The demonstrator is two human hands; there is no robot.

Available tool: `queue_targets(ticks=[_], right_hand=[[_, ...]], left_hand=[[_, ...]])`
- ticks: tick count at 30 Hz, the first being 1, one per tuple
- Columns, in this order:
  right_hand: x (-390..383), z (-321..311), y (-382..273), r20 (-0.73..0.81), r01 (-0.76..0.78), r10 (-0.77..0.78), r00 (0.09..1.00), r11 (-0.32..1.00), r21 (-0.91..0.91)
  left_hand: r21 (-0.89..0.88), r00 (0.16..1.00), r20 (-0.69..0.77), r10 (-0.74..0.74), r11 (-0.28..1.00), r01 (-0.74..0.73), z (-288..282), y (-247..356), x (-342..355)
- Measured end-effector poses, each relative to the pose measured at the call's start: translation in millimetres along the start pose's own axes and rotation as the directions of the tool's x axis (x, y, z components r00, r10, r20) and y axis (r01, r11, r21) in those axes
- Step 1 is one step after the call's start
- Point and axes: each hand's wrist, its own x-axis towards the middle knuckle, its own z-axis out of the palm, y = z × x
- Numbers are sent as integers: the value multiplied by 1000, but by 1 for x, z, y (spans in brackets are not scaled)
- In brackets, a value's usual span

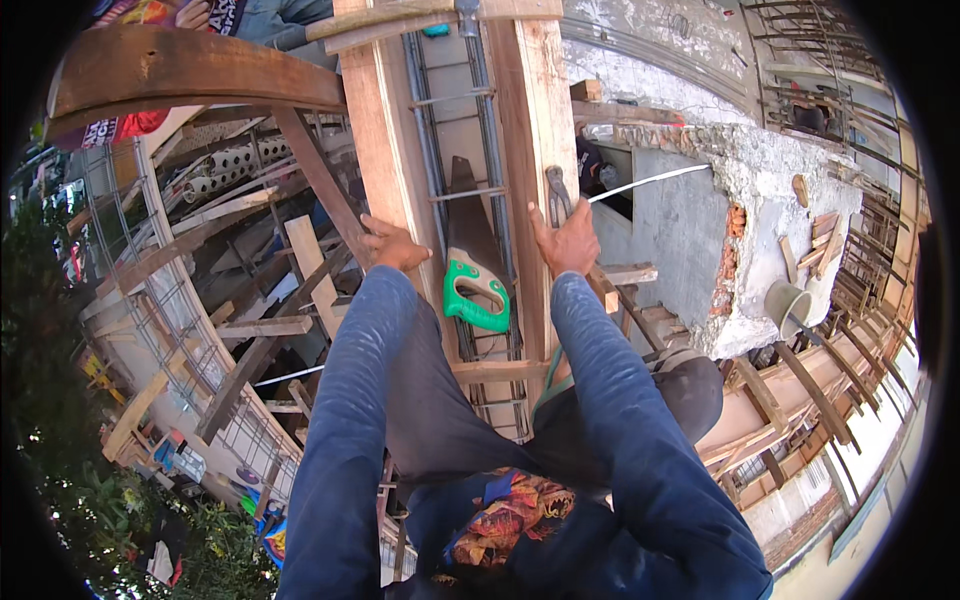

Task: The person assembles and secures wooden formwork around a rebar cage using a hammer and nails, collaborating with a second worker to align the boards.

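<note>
My left hand [397, 243] rests on the left formwork board [385, 150], its fingers spread over the edge. On the right board [545, 110], my right hand [568, 243] is closed around the handles of a pair of pincers [558, 190], whose jaws point away from me. Between the boards runs a steel rebar cage [425, 135] with crosswise ties. A handsaw [478, 290] with a green and white handle lies on it, the handle toward me and the blade pointing away. Both forearms reach forward in blue sleeves.
A hammer [467, 15] lies across the far end on a crosswise timber. A thick brown beam [190, 70] spans the upper left, near another person's clothing. Below left are braces and drops; at right stand a broken concrete wall [680, 240] and a bucket [788, 303].
</note>
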Motion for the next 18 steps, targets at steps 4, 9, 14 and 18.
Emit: queue_targets(ticks=[4,9,14,18], right_hand=[[2,-5,-6,29,4,-4,1000,1000,20],[1,-8,-8,67,-29,28,997,1000,13],[3,-5,-2,31,-6,6,999,1000,12],[8,-4,1,41,-17,16,999,1000,9]], left_hand=[[-22,1000,-11,26,999,-26,-6,-2,-3],[0,1000,-17,21,1000,-21,-2,-7,4],[19,1000,-10,19,1000,-19,0,-4,5],[36,1000,13,-9,999,9,-6,5,-1]])
